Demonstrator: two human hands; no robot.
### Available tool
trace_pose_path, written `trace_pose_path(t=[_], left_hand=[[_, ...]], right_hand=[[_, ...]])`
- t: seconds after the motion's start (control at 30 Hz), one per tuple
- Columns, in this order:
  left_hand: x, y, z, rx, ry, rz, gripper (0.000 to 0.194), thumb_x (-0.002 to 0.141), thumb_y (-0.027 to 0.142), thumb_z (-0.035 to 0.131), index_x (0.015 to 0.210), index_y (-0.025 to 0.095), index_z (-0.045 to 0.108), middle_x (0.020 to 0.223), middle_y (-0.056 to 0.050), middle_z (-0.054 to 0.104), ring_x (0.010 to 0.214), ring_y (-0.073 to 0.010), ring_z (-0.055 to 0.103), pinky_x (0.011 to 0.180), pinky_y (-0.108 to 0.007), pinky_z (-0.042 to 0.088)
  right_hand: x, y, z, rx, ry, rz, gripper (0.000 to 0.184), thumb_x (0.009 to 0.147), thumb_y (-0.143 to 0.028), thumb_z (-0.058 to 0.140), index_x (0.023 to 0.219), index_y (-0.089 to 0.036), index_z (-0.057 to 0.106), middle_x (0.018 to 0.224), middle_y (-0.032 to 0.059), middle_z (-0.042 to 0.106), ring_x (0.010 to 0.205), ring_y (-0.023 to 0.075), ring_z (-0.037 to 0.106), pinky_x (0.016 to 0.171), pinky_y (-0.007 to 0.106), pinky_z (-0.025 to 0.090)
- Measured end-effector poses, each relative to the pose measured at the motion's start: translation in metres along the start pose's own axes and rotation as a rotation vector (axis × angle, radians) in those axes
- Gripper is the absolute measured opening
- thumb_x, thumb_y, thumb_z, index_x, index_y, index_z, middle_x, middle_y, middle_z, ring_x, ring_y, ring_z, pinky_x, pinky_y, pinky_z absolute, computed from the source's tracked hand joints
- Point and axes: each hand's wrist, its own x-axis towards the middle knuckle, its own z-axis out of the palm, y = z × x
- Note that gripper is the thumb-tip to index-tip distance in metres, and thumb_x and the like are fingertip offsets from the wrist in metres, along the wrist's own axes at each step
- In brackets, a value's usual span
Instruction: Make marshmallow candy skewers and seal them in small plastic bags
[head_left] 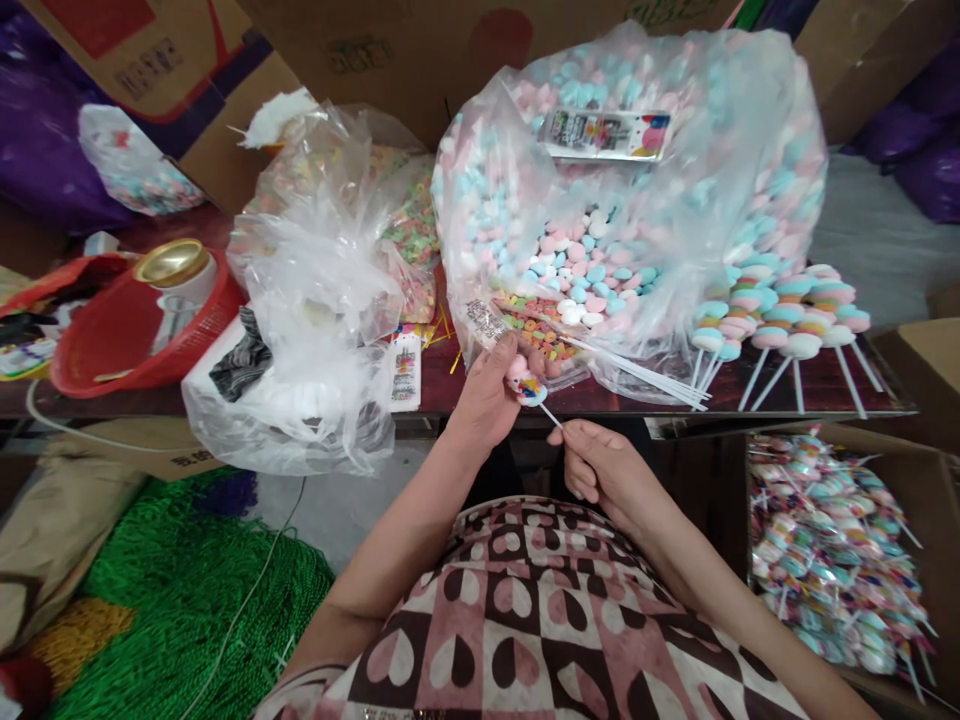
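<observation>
Just above the table's front edge, my left hand [487, 390] is closed around a marshmallow skewer [529, 390] in a clear printed wrapper [486, 322]. Most of the candy is hidden by my fingers; its lower end shows pink, white and blue. My right hand [600, 458] pinches the skewer's white stick [551, 415] below the candy. Behind my hands lie ring-shaped gummies [544, 330] in red, orange and green. Pink, blue and white marshmallows [585, 260] fill a large clear bag [712, 190] beyond them. Loose white sticks [645, 372] lie to the right of the gummies.
Unwrapped marshmallow skewers [787, 310] stack at the table's right end. Below, a cardboard box [937, 520] holds many wrapped ones. To the left are plastic bags [315, 270], a pack of printed wrappers [406, 370] and a red basket [112, 335]. Green strands [195, 590] cover the floor.
</observation>
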Motion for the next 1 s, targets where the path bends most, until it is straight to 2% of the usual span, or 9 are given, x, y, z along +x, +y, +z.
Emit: trace_pose_path(t=[0.13, 0.2, 0.3, 0.37, 0.43, 0.57, 0.73, 0.87, 1.0], left_hand=[[0.0, 0.002, 0.0, -0.009, 0.017, 0.037, 0.029, 0.081, 0.047, 0.069, 0.096, 0.023, 0.062, 0.081, 0.0, 0.069, 0.078, -0.0164, 0.069, 0.075, -0.03, 0.054], [0.001, 0.007, 0.001, -0.027, 0.017, 0.076, 0.029, 0.085, 0.046, 0.066, 0.104, 0.025, 0.062, 0.087, -0.001, 0.07, 0.08, -0.0165, 0.069, 0.08, -0.034, 0.054], [0.003, 0.015, 0.0, -0.094, 0.074, 0.112, 0.02, 0.092, 0.039, 0.057, 0.1, 0.021, 0.063, 0.08, 0.0, 0.069, 0.082, -0.016, 0.069, 0.087, -0.035, 0.053], [0.004, 0.017, -0.001, -0.139, 0.089, 0.11, 0.019, 0.094, 0.036, 0.053, 0.096, 0.019, 0.063, 0.076, 0.0, 0.067, 0.082, -0.016, 0.069, 0.089, -0.035, 0.053], [0.004, 0.016, -0.001, -0.158, 0.066, 0.115, 0.019, 0.094, 0.036, 0.053, 0.095, 0.019, 0.062, 0.075, 0.0, 0.065, 0.078, -0.0153, 0.068, 0.088, -0.036, 0.053], [0.001, 0.009, 0.0, -0.101, 0.016, 0.139, 0.02, 0.087, 0.039, 0.063, 0.085, 0.02, 0.061, 0.067, 0.003, 0.057, 0.07, -0.0137, 0.065, 0.084, -0.035, 0.054], [-0.003, 0.004, 0.002, 0.022, 0.077, 0.146, 0.028, 0.082, 0.042, 0.068, 0.073, 0.02, 0.055, 0.066, 0.003, 0.053, 0.07, -0.0139, 0.064, 0.078, -0.033, 0.054], [-0.005, 0.0, 0.004, -0.015, 0.028, 0.123, 0.027, 0.08, 0.043, 0.071, 0.076, 0.02, 0.057, 0.068, 0.004, 0.054, 0.069, -0.0122, 0.063, 0.068, -0.027, 0.051], [-0.005, -0.008, 0.006, -0.02, 0.024, 0.091, 0.033, 0.078, 0.044, 0.073, 0.071, 0.019, 0.053, 0.063, 0.004, 0.052, 0.063, -0.011, 0.061, 0.056, -0.022, 0.046]], right_hand=[[0.0, 0.0, -0.009, -0.384, 0.269, -0.319, 0.027, 0.085, -0.044, 0.064, 0.095, -0.019, 0.07, 0.046, -0.0079, 0.047, 0.04, 0.0087, 0.043, 0.043, 0.022, 0.034], [0.001, -0.001, -0.016, -0.507, 0.339, -0.466, 0.02, 0.085, -0.038, 0.064, 0.09, -0.02, 0.073, 0.051, -0.0051, 0.053, 0.046, 0.0105, 0.049, 0.049, 0.025, 0.04], [0.002, -0.001, -0.023, -0.598, 0.381, -0.65, 0.011, 0.081, -0.03, 0.069, 0.085, -0.023, 0.077, 0.07, 0.0003, 0.067, 0.064, 0.0139, 0.06, 0.062, 0.028, 0.048], [0.002, 0.0, -0.023, -0.565, 0.396, -0.644, 0.012, 0.081, -0.029, 0.069, 0.087, -0.023, 0.077, 0.075, 0.0009, 0.07, 0.065, 0.0139, 0.062, 0.063, 0.028, 0.05], [0.0, 0.0, -0.022, -0.525, 0.385, -0.562, 0.015, 0.083, -0.031, 0.067, 0.09, -0.022, 0.076, 0.067, -0.0008, 0.068, 0.055, 0.0122, 0.06, 0.055, 0.026, 0.05], [-0.005, 0.002, -0.022, -0.578, 0.285, -0.463, 0.023, 0.09, -0.037, 0.058, 0.094, -0.019, 0.072, 0.047, -0.0067, 0.052, 0.039, 0.0092, 0.049, 0.043, 0.022, 0.041], [-0.006, 0.006, -0.029, -0.639, 0.212, -0.443, 0.031, 0.095, -0.044, 0.05, 0.093, -0.02, 0.068, 0.043, -0.0078, 0.048, 0.036, 0.0097, 0.049, 0.042, 0.022, 0.04], [-0.004, 0.007, -0.03, -0.806, 0.212, -0.523, 0.03, 0.096, -0.043, 0.048, 0.091, -0.021, 0.069, 0.047, -0.0053, 0.053, 0.036, 0.0107, 0.051, 0.043, 0.024, 0.039], [0.001, 0.007, -0.02, -0.914, 0.31, -0.685, 0.024, 0.093, -0.038, 0.052, 0.094, -0.022, 0.071, 0.059, -0.0001, 0.064, 0.051, 0.0145, 0.06, 0.056, 0.028, 0.047]])
